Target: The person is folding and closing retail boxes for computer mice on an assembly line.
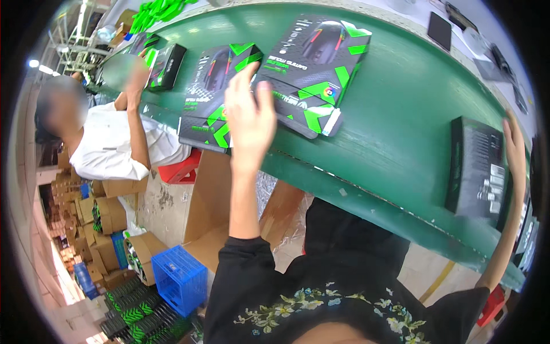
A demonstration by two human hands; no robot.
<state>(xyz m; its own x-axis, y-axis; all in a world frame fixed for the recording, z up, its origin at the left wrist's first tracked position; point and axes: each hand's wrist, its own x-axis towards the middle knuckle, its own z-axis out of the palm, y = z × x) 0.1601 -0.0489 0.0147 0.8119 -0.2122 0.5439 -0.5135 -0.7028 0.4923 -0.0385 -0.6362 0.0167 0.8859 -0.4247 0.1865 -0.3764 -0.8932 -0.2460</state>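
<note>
A bare left hand (250, 117) is held at the facing sides of two flat cardboard boxes printed with a computer mouse, its thumb and fingers spread apart; whether either is touched cannot be told. The first black-and-green box (207, 86) is set at the near edge of a long green work surface (395, 137), toward its left end; the larger-looking black-and-green box (321, 69) is laid to its right, stretching toward the far edge. Near the surface's right end, a dark grey box with pale printed labels (478, 166) is flanked on its outer side by the bare right hand (514, 149), its fingers straight; with the thumb hidden, a firm grip can be neither confirmed nor ruled out. Each carton would probably be best handled by its opposite side walls, with light, even pressure, so that printed faces are not creased. Extra care seems called for at the near edge, where a box could be tipped off.
</note>
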